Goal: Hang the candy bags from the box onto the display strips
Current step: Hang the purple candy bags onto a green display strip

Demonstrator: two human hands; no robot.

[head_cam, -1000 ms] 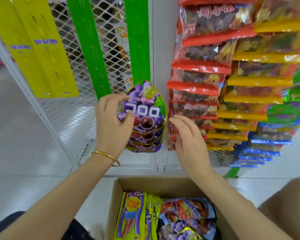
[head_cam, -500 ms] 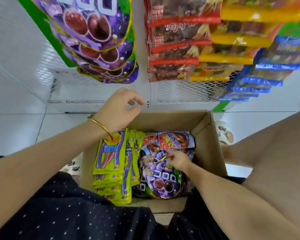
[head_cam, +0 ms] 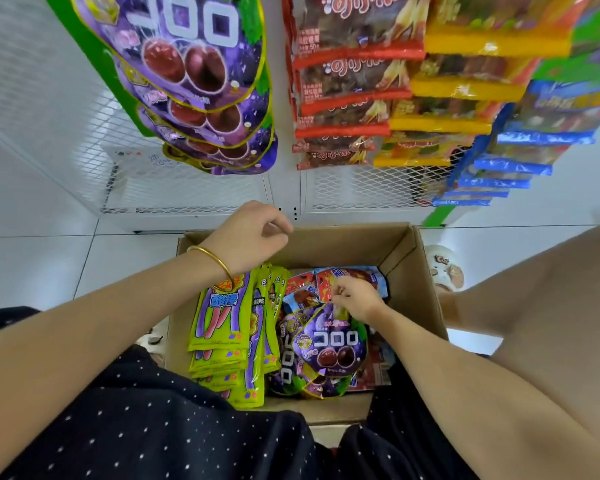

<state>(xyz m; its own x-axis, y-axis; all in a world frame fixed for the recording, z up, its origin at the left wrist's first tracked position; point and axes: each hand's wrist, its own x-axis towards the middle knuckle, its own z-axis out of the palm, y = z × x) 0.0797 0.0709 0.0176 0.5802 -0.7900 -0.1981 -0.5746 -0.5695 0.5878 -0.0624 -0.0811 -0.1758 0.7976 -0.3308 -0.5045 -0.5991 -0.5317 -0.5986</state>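
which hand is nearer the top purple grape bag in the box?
Right. The right hand pinches the top edge of the purple grape bag; the left hand hangs above the box's far-left corner, holding nothing.

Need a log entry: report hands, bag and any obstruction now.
Left hand loosely curled, empty, above the box. Right hand pinching top of purple candy bag. Nothing blocking.
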